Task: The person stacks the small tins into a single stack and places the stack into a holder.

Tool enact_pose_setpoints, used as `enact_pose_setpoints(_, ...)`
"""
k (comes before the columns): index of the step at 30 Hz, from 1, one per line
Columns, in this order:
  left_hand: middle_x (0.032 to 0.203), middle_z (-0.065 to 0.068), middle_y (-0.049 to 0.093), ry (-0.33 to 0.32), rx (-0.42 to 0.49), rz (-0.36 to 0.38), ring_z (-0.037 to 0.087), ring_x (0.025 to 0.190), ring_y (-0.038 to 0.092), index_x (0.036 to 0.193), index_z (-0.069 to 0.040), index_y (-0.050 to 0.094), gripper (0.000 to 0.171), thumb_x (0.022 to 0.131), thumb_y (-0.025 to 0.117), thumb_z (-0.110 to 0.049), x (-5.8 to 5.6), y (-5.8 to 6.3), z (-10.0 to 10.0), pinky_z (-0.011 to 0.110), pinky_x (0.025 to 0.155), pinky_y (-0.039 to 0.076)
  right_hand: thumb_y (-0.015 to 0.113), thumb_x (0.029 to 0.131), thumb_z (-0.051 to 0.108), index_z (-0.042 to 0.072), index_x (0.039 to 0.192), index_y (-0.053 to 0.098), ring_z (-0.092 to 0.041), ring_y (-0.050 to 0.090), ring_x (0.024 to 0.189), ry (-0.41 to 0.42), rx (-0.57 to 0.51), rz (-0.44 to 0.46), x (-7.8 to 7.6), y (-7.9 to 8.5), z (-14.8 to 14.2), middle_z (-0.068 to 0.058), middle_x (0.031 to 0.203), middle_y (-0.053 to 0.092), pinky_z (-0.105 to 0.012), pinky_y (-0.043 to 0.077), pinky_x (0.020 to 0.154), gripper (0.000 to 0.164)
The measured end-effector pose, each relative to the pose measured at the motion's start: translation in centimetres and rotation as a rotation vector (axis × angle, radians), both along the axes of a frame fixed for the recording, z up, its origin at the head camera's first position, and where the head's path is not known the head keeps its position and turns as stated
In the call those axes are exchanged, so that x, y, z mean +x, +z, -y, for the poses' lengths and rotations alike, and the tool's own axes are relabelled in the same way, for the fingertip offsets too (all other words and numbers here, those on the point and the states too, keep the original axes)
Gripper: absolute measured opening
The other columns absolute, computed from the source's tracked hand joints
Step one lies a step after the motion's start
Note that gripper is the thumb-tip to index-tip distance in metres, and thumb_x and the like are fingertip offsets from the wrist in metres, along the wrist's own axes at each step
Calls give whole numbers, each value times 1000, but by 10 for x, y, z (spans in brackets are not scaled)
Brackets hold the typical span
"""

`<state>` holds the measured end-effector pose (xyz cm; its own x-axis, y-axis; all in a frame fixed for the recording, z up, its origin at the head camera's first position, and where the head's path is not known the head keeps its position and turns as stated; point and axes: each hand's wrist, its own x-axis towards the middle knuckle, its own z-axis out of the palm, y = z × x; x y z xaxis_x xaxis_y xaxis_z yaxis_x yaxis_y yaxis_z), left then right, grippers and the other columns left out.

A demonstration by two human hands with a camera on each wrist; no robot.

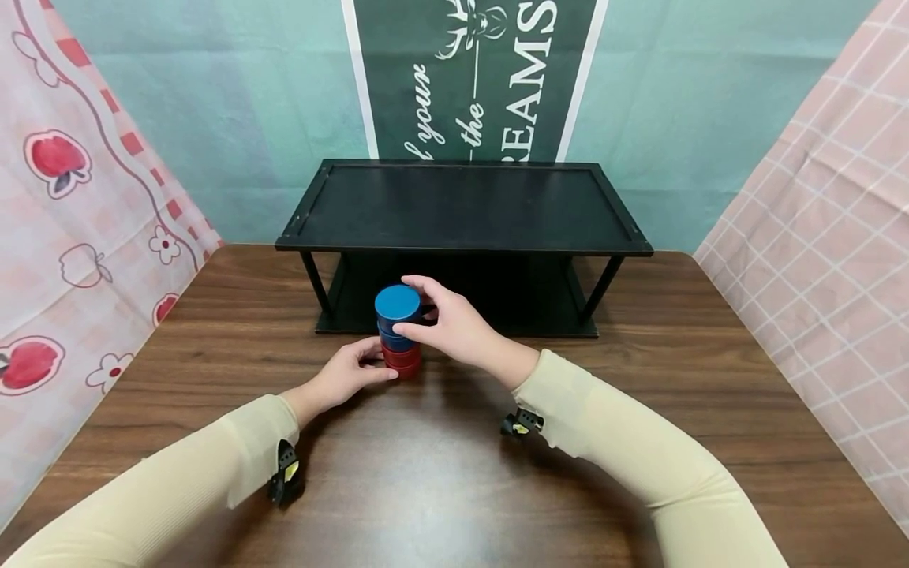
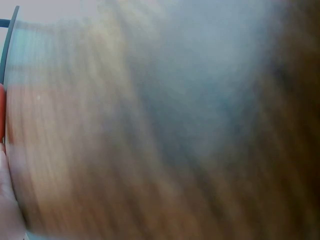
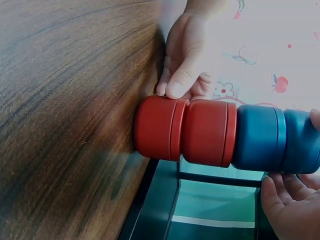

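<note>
Four small round lidded canisters stand in one upright stack on the table. At the bottom is a red canister [image 3: 157,127], with a second red canister [image 3: 207,132] on it. Above them come a lower blue canister [image 3: 257,137] and a top blue canister [image 1: 398,302]. My left hand [image 1: 348,371] holds the bottom red canister from the left, thumb in front and fingers behind. From the right, my right hand [image 1: 458,323] grips the top blue canister between thumb and fingers. The left wrist view is mostly blurred wood, with a sliver of hand at its left edge.
A black two-level shelf [image 1: 461,207] stands behind the stack, its lower board [image 1: 497,304] close beyond the hands. The brown wooden table [image 1: 682,426] extends around it. Patterned cloths hang at the left, right and back.
</note>
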<state>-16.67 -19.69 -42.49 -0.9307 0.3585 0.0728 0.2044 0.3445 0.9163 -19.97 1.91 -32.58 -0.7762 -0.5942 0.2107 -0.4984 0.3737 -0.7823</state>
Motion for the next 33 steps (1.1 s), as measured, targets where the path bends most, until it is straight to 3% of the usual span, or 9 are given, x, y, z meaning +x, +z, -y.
enact_pose_setpoints(4,117,12,62,4,0,9,25,106,56,126,-1,53,49,83,72,-13,-1,2,-1,34,87,47,71,84,27,10,138,40,-16,54,106,5,6,-11,-2,0,0,-4,130,51,-27,47,88,65)
enact_pose_setpoints(9,116,13,62,6,4,-2,26,107,56,126,0,53,48,83,72,-12,-2,0,-2,37,88,47,73,82,28,10,143,30,-18,52,112,21,2,24,-4,-7,-5,-8,133,49,-35,46,91,77)
enact_pose_setpoints(12,116,14,61,2,3,-13,27,107,56,126,1,53,49,83,72,-12,-2,0,-3,39,88,46,74,81,28,10,147,19,-20,51,116,22,32,93,-5,-18,-11,-10,135,47,-39,44,92,88)
enact_pose_setpoints(16,117,13,61,13,-5,0,25,107,56,126,0,54,49,82,72,-13,-1,1,-3,36,86,47,73,81,29,6,149,11,-24,51,118,46,150,200,-7,-42,-17,-12,138,45,-39,42,95,95)
enact_pose_setpoints(20,118,12,61,22,-15,13,25,107,56,127,-1,53,50,82,72,-14,-1,1,-2,31,85,48,72,83,28,3,146,22,-25,53,115,85,221,239,-11,-59,-15,-14,134,48,-38,42,95,84)
enact_pose_setpoints(26,118,11,61,9,-30,3,24,107,56,125,-2,55,48,82,72,-15,0,2,-2,36,88,47,72,83,25,2,133,43,-22,55,110,127,217,166,-13,-69,-1,-12,126,55,-34,43,93,63)
enact_pose_setpoints(33,115,11,63,-34,-83,-72,24,104,59,122,-3,60,44,82,73,-14,-1,9,-10,45,92,44,75,80,24,5,127,51,-19,58,105,74,218,145,-10,-71,-3,-7,118,60,-33,45,91,56)
